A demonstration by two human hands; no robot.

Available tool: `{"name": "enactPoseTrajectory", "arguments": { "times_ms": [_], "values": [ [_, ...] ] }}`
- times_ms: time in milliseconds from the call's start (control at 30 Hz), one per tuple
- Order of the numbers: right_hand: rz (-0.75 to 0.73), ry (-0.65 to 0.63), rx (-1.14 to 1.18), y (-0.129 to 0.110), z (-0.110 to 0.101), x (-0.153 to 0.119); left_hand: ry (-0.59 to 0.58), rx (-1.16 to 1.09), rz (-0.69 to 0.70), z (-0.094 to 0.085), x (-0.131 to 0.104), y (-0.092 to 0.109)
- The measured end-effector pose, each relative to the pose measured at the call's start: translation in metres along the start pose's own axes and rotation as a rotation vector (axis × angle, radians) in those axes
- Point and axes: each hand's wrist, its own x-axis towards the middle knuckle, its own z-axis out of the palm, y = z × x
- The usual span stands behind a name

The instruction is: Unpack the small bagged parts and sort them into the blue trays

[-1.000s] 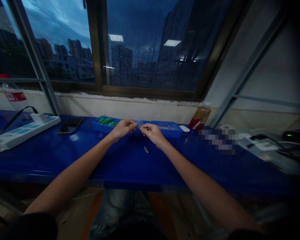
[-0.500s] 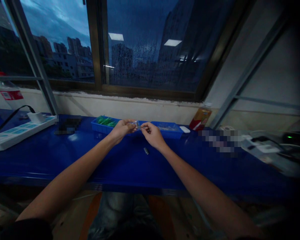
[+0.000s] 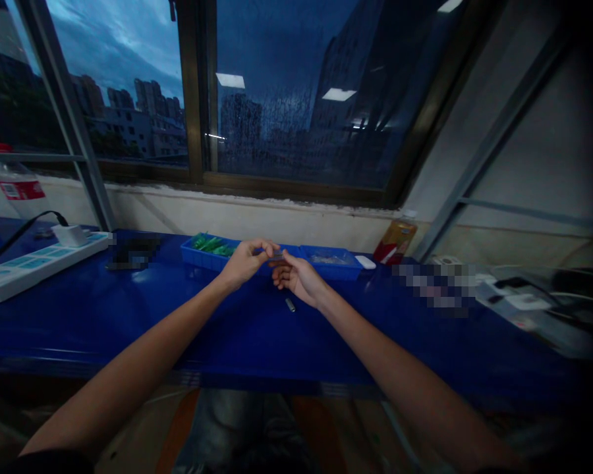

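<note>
Over the table, my left hand (image 3: 247, 264) pinches a small, clear, plastic-looking piece (image 3: 277, 255) between thumb and fingers. My right hand (image 3: 300, 279) is turned partly palm up, its thumb at the other end of that piece and its fingers curled below. What exactly the piece is, I cannot make out. A small grey metallic cylinder (image 3: 290, 305) lies on the table just below my right hand. Behind my left hand stands a blue tray with green pieces (image 3: 210, 245); behind my right hand, a blue tray with clear items (image 3: 332, 262).
The blue table (image 3: 217, 342) runs along a window. On the left are a white power strip (image 3: 44, 263), a dark object (image 3: 133, 252) and a red-capped bottle (image 3: 20, 187). To the right stand a small white case (image 3: 366, 262), a drink bottle (image 3: 396, 240) and cables with white adapters (image 3: 526, 301).
My right hand has rolled palm upward, its fingers now curled below the clear piece. The hands stay close together, and the metallic cylinder remains on the table. The view has tilted slightly.
</note>
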Motion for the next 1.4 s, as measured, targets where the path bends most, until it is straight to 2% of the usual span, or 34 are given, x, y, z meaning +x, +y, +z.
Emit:
{"name": "enactPoseTrajectory", "arguments": {
  "times_ms": [133,267,333,500,567,667,733,833,933,1033,1100,1200,1333,1400],
  "values": [
    [-0.129,0.136,-0.025,-0.001,-0.004,0.002,-0.031,0.299,0.078,-0.003,0.001,-0.002],
    [-0.253,0.261,-0.171,0.003,-0.007,0.006,0.019,0.392,-0.003,-0.002,0.002,-0.009],
    [-0.324,0.299,-0.241,0.005,-0.009,0.008,0.029,0.328,-0.091,-0.001,0.002,-0.009],
    [-0.457,0.301,-0.427,0.007,-0.014,0.011,-0.001,-0.019,-0.409,0.002,-0.001,0.000],
    [-0.505,0.305,-0.526,0.007,-0.015,0.012,0.007,-0.064,-0.440,0.003,-0.001,0.003],
    [-0.534,0.310,-0.624,0.008,-0.015,0.012,0.035,-0.011,-0.337,0.004,0.000,-0.001],
    [-0.489,0.317,-0.611,0.008,-0.013,0.012,0.045,0.043,-0.241,0.003,0.001,-0.006],
    [-0.326,0.301,-0.443,0.006,-0.010,0.009,0.054,0.213,-0.086,0.001,0.002,-0.012],
    [-0.197,0.270,-0.201,0.003,-0.007,0.007,0.021,0.509,0.101,0.000,-0.001,-0.013],
    [-0.202,0.278,-0.187,0.001,-0.007,0.007,-0.014,0.692,0.216,0.001,-0.004,-0.011],
    [-0.241,0.304,-0.281,0.002,-0.008,0.007,-0.015,0.719,0.220,0.002,-0.004,-0.010],
    [-0.382,0.365,-0.460,0.003,-0.009,0.007,0.002,0.654,0.130,0.002,-0.002,-0.008],
    [-0.650,0.393,-0.788,0.001,-0.007,0.003,0.016,0.312,-0.159,0.000,0.000,-0.003],
    [-0.746,0.394,-0.869,0.000,-0.005,0.001,0.051,0.176,-0.291,0.000,0.000,0.000]
  ]
}}
